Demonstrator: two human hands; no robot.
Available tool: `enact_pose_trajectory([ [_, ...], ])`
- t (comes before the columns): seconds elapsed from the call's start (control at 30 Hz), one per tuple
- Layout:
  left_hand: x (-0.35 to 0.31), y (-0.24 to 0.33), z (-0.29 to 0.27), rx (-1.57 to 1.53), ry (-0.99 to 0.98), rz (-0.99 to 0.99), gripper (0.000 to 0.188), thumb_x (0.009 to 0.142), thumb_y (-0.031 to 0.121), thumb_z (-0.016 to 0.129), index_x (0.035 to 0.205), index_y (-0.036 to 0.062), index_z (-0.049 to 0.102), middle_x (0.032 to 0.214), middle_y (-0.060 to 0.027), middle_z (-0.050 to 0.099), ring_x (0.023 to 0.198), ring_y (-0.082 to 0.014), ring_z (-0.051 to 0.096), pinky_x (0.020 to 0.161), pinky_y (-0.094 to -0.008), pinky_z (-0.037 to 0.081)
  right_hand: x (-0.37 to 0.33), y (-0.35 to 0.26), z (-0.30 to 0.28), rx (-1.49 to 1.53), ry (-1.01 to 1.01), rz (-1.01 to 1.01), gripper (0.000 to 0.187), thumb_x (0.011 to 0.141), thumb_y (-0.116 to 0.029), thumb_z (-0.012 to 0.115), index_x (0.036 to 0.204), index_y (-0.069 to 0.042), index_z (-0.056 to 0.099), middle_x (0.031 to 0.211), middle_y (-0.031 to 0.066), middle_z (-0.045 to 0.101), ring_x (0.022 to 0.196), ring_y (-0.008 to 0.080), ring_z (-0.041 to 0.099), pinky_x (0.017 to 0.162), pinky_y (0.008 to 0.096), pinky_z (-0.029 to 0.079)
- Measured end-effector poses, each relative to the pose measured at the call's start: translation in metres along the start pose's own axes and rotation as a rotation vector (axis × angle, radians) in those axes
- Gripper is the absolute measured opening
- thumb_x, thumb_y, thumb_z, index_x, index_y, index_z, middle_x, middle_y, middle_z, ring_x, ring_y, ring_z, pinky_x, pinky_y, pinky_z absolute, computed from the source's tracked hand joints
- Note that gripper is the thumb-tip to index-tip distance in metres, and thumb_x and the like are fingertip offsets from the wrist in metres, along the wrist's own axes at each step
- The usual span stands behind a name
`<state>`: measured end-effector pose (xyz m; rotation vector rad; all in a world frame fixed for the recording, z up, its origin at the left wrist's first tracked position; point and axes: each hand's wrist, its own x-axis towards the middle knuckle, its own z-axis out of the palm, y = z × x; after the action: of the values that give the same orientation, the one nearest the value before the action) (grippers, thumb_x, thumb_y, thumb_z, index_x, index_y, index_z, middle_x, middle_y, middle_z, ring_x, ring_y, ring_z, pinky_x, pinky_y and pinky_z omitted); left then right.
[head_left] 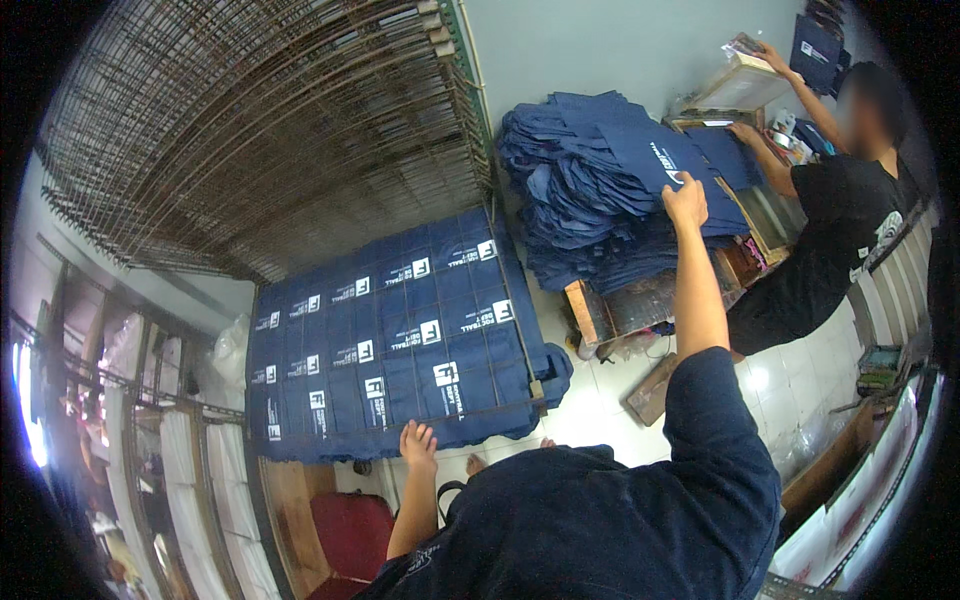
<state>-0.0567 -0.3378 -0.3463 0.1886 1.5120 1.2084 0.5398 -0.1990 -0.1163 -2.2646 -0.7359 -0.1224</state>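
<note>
My right hand (686, 203) reaches far to the right, its fingers closed on the near edge of a navy fabric piece (640, 145) with a white print. That piece lies on top of a tall, uneven stack of navy fabric pieces (555, 215). My left hand (418, 443) is at the front edge of a wire drying rack, fingers stretched upward and holding nothing. Beside it, rows of printed navy fabric pieces (340, 385) lie spread on the rack's lower shelf.
Many raised wire shelves (290, 130) tilt up above the spread pieces. At the right, a co-worker in black (840, 220) holds up a framed printing screen (740, 85) over a bench. A dark red chair (350, 530) stands below my left hand. A wooden block (652, 390) lies on the white floor.
</note>
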Motion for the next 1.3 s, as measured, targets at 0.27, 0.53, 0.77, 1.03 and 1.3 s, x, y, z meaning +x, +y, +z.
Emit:
enact_pose_trajectory([
  [0.27, -0.021, -0.027, -0.066, 0.005, 0.19, 0.022, 0.051, 0.083, 0.034, 0.06, 0.126, 0.0159, 0.039, 0.121, -0.0109, 0.05, 0.107, -0.024, 0.05, 0.09, -0.0396, 0.037, 0.049, 0.031, 0.046, -0.132, -0.226, -0.416, 0.035, 0.068, -0.029, 0.066, 0.099, -0.014, 0.066, 0.096, 0.0153, 0.064, 0.092, 0.0301, 0.061, 0.081, 0.0378, 0.047],
  [0.53, -0.055, -0.007, -0.047, 0.023, 0.208, 0.218, 0.041, 0.083, 0.03, 0.061, 0.116, 0.0097, 0.049, 0.099, -0.003, 0.057, 0.084, -0.0125, 0.053, 0.067, -0.0295, 0.041, 0.061, 0.008, 0.04, -0.128, -0.246, -0.354, 0.032, 0.078, -0.033, 0.057, 0.1, -0.012, 0.064, 0.098, 0.0153, 0.063, 0.095, 0.0338, 0.059, 0.08, 0.039, 0.046],
  [0.77, -0.131, 0.069, 0.062, 0.413, -0.555, 0.303, 0.038, 0.084, 0.025, 0.06, 0.118, 0.0098, 0.051, 0.105, -0.0041, 0.058, 0.091, -0.0121, 0.055, 0.071, -0.0265, 0.044, 0.079, -0.059, -0.033, -0.047, 0.308, -0.9, 0.028, 0.083, -0.022, 0.055, 0.108, -0.01, 0.059, 0.097, 0.0111, 0.06, 0.087, 0.0321, 0.059, 0.074, 0.039, 0.046],
  [1.03, -0.241, 0.125, 0.185, 0.248, -1.528, 0.239, 0.078, 0.086, 0.032, 0.059, 0.141, 0.006, 0.011, 0.131, -0.0166, 0.039, 0.109, -0.0211, 0.049, 0.085, -0.0353, 0.046, -0.156, -0.188, -0.177, 0.015, 0.238, -1.185, 0.019, 0.085, -0.015, 0.053, 0.102, -0.014, 0.062, 0.09, 0.0064, 0.058, 0.081, 0.0263, 0.059, 0.064, 0.0351, 0.047],
  [1.3, -0.256, 0.183, 0.172, -0.245, -1.194, -0.124, 0.046, 0.082, 0.052, 0.055, 0.101, 0.0098, 0.054, 0.092, -0.0045, 0.056, 0.094, -0.0164, 0.055, 0.085, -0.0349, 0.045, -0.3, -0.2, -0.188, -0.009, -0.191, -1.724, 0.025, 0.064, -0.004, 0.058, 0.087, -0.011, 0.064, 0.082, 0.0025, 0.056, 0.051, 0.0199, 0.049, 0.048, 0.0315, 0.04],
])
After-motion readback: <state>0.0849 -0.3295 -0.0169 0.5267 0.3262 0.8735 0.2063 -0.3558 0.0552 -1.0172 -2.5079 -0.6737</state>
